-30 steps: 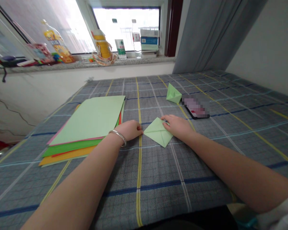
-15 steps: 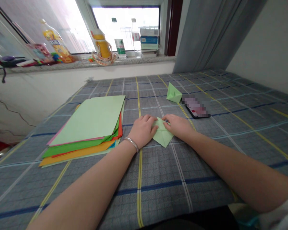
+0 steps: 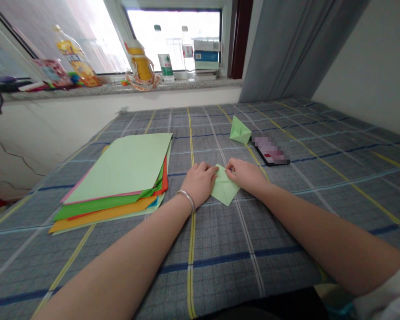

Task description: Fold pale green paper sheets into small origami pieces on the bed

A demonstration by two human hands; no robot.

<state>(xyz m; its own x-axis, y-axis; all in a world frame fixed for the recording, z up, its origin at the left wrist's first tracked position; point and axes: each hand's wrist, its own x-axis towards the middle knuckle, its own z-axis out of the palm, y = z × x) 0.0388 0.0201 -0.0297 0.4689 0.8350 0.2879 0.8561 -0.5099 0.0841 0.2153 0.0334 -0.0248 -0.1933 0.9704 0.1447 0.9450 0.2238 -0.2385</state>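
A small light-green folded paper (image 3: pixel 226 189) lies on the plaid cloth, one corner turned toward me and creases across its face. My left hand (image 3: pixel 201 178), with a silver bangle at the wrist, has its fingers closed on the paper's left edge. At the upper right edge, my right hand (image 3: pixel 242 172) pinches the paper between thumb and curled fingers. Part of the paper's far side is hidden by the fingers. Beyond my right hand stands a folded green paper boat (image 3: pixel 240 130).
A stack of coloured paper sheets (image 3: pixel 120 169) lies on the left, light green on top. A phone (image 3: pixel 270 150) rests beside the boat. The windowsill (image 3: pixel 173 87) at the back holds bottles, a yellow flask (image 3: pixel 142 64) and boxes (image 3: pixel 206 55). A grey curtain (image 3: pixel 286 49) hangs at the right.
My left thumb has drawn up toward the fingers, and my right fingers have curled tighter at the paper's edge. The whole view has shifted slightly.
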